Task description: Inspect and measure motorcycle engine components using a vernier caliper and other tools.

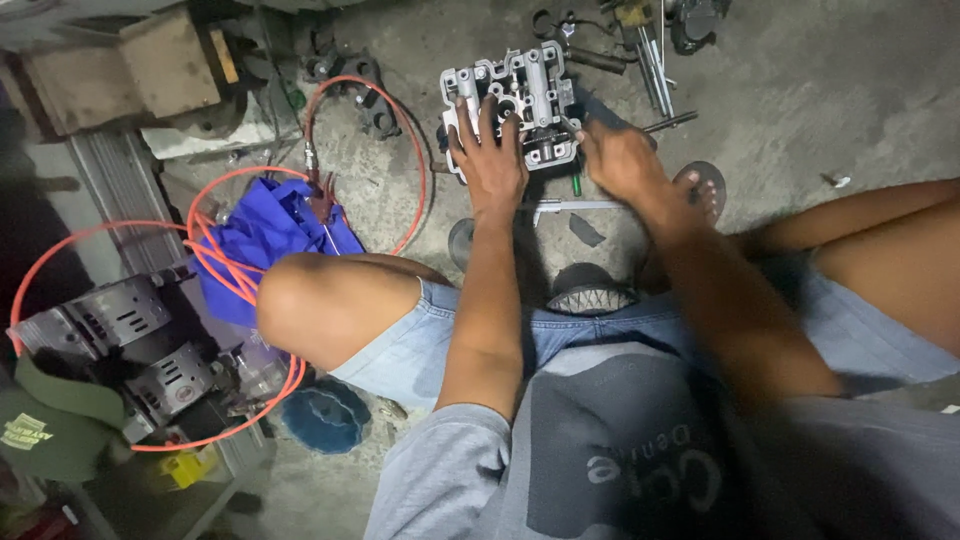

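A grey metal engine cylinder head [528,92] lies on the concrete floor in front of me. My left hand [488,152] rests flat on its near left side, fingers spread over the casting. My right hand [618,158] is closed around a thin tool at the part's near right corner; a green handle tip [576,184] shows below the fist. I am squatting, with both knees wide and a sandalled foot [702,188] just right of the right hand.
An orange hose [352,84] loops across the floor on the left, around a blue cloth [266,232]. Black engine parts [130,335] sit at lower left. Metal tools and rods [648,50] lie beyond the cylinder head. A wooden block [168,62] stands at top left.
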